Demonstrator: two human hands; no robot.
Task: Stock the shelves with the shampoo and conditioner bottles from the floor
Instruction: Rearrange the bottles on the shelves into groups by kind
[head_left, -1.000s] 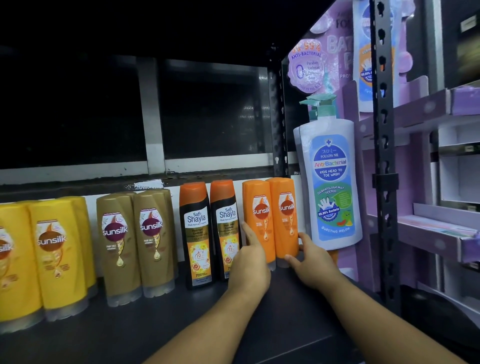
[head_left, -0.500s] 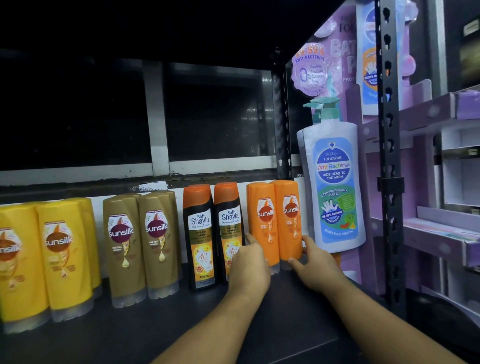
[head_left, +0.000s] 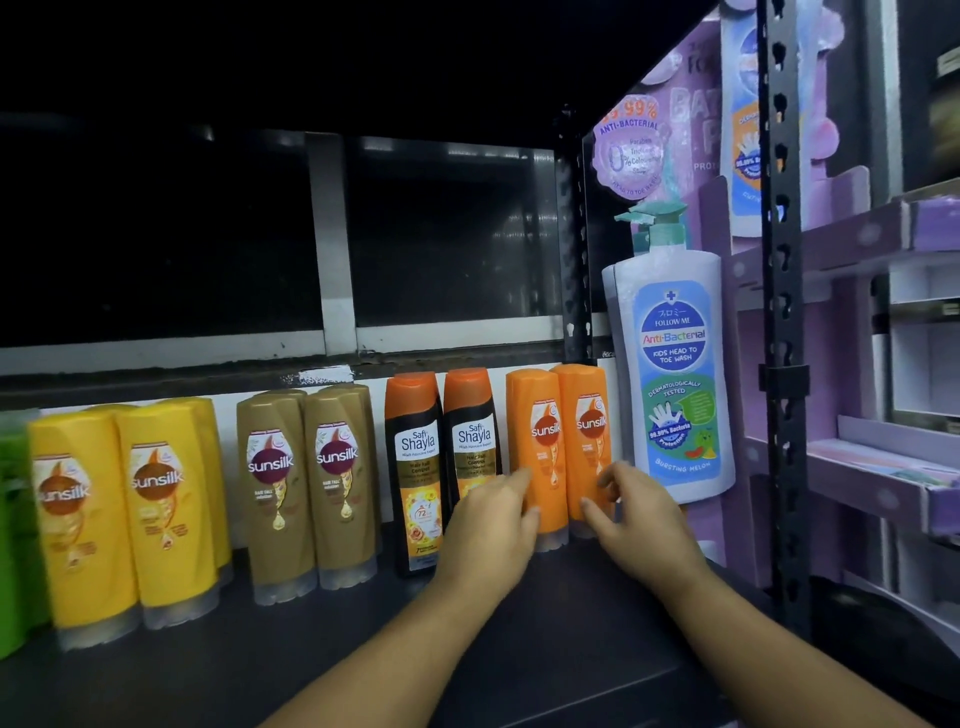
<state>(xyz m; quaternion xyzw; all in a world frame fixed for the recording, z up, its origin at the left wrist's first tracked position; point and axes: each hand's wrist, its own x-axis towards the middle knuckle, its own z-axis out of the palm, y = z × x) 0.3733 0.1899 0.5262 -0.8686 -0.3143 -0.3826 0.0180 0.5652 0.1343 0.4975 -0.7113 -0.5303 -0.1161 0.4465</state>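
Orange Sunsilk bottles (head_left: 540, 410), pair, upright on shelf (head_left: 571, 654); left grip (head_left: 488, 525) and right grip (head_left: 641, 522) released, fingertips touching one each.

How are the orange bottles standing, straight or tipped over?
Straight. Both orange bottles stand on their clear caps on the shelf, side by side, labels level.

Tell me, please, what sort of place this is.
Most likely a shop's toiletries aisle: same-brand shampoo bottles stand in front-facing rows on a dark shelf, beside a slotted metal upright and a purple cardboard display with a body-wash cutout.
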